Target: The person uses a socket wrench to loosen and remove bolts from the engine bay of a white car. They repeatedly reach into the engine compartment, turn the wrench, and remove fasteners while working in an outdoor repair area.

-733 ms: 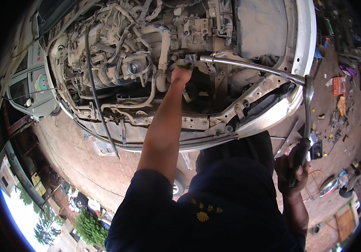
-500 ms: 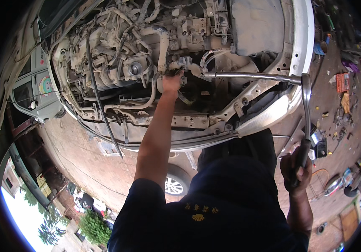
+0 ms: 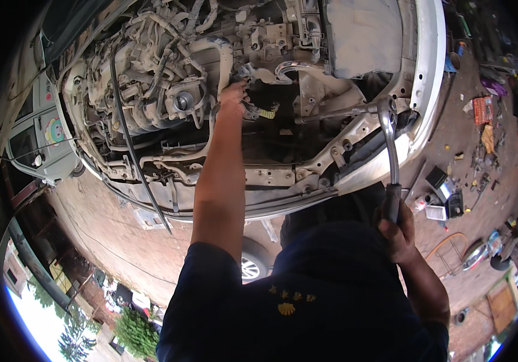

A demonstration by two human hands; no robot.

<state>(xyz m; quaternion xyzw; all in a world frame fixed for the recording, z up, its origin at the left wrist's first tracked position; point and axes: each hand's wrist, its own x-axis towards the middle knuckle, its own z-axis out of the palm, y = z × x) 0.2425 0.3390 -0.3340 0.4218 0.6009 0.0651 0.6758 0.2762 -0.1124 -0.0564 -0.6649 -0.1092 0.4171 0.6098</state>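
Person's leaning over the open engine bay of a white car (image 3: 431, 72), bonnet up, front trim off. Right hand (image 3: 396, 226) is closed tight round the dark grip of a long chrome ratchet handle (image 3: 390, 145); its head meets a long steel extension bar (image 3: 331, 113) running w/ its far end deep among the engine parts. Left hand (image 3: 233, 96) is stretched right in, fingers curled on something near a pale curved hose (image 3: 226, 57) — can't tell what exactly. Looks like mid-turn on a buried fastener. Next swing prob needs the bar kept square on the bolt, left hand steadying.
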